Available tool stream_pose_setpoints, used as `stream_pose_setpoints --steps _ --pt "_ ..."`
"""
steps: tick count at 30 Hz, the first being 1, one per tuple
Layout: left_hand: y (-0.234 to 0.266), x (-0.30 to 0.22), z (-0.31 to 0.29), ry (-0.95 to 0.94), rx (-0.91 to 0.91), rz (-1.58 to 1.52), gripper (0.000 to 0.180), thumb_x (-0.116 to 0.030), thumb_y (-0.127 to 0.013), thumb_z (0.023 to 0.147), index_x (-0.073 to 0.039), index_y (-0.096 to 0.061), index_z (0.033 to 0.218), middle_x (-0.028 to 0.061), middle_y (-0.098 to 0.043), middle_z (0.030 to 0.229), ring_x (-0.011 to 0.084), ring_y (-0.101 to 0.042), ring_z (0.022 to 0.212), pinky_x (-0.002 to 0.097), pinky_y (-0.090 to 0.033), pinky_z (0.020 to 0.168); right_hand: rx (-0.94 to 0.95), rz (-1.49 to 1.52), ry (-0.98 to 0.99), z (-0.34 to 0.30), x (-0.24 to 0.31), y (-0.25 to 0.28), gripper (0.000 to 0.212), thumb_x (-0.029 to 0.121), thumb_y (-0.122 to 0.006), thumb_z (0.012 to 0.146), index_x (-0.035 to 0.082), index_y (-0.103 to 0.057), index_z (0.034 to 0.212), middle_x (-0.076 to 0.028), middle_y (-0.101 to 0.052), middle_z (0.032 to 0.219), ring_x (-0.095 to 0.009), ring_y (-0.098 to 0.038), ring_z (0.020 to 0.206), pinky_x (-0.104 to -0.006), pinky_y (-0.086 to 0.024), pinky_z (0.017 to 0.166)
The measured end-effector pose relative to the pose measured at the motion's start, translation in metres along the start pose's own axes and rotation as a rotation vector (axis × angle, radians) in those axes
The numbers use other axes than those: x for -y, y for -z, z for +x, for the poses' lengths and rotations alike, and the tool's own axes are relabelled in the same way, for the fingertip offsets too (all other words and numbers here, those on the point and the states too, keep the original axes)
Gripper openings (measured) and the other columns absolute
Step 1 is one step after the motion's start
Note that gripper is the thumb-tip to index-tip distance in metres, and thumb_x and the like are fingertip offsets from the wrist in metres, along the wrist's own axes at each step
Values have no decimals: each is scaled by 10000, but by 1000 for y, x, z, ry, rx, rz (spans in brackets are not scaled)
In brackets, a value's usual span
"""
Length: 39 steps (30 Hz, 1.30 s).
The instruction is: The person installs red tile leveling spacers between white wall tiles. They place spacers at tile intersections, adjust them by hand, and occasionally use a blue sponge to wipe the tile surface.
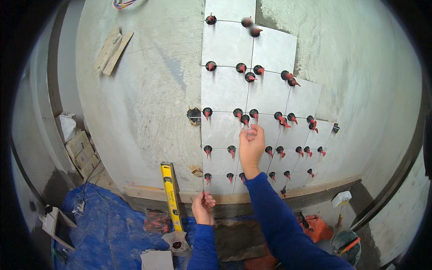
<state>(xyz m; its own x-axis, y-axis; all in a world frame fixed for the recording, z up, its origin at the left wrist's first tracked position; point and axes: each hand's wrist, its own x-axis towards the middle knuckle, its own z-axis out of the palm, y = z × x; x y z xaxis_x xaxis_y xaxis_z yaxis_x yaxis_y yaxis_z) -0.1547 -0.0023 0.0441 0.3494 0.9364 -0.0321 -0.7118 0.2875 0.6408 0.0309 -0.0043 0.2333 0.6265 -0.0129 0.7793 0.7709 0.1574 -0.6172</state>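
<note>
Pale grey square tiles (227, 44) cover part of the wall in stepped rows. Along their joints sit several round black tile levelling clips with red handles. My right hand (252, 146) is raised to the wall, its thumb and fingers closed at the red handle of one tile levelling clip (245, 119); the fingertips partly hide the grip. Lower down, in front of the wall's foot, my left hand (204, 209) has loosely bent fingers, slightly apart, and nothing shows in it. A yellow spirit level (171, 195) leans upright to its left.
A blue sheet (108, 225) covers the floor at left. A loose tile (156, 260) and a plastic bag (177, 242) lie near the level's foot. At right stands a bucket (346, 246) with an orange-handled tool. A wooden strip (315, 187) runs beneath the tiles.
</note>
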Motion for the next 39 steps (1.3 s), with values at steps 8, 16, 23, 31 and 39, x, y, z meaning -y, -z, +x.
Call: stream_pose_setpoints --steps 8,16,23,31,39 --pt "0 -1 1 31 -12 -145 346 -320 -528 1038 6 -643 1030 50 -653 804 152 -642 684 277 -524 626 123 36 -17 12 17 8 323 265 -718 961 27 -629 1160 -79 -668 707 -171 -647 629 -338 -497 583" --pt "4 -2 3 29 -25 -167 323 -304 -532 1035 -1 -643 1031 48 -657 804 150 -642 681 273 -536 630 189 -314 151 22 15 6 292 188 -676 930 82 -629 1198 -156 -731 888 -372 -710 772 -457 -556 688" --pt "8 -7 4 35 -59 -154 298 -312 -541 1023 -30 -634 1046 18 -639 803 149 -638 682 278 -521 623 81 -231 480 30 10 11 178 134 -679 928 30 -671 1072 -137 -709 790 -317 -687 667 -413 -524 625" --pt "8 -3 6 63 -61 -171 281 -310 -564 1010 -41 -638 1040 8 -635 803 136 -624 695 271 -502 628 171 -95 219 26 15 17 167 187 -667 978 21 -657 999 -144 -690 722 -304 -658 580 -403 -492 551" --pt "10 -3 6 41 -61 -180 280 -297 -555 1017 -31 -643 1030 18 -645 800 140 -633 686 265 -519 633 222 -699 349 32 13 18 306 292 -555 1024 48 -639 860 -210 -667 667 -399 -668 581 -485 -509 516"
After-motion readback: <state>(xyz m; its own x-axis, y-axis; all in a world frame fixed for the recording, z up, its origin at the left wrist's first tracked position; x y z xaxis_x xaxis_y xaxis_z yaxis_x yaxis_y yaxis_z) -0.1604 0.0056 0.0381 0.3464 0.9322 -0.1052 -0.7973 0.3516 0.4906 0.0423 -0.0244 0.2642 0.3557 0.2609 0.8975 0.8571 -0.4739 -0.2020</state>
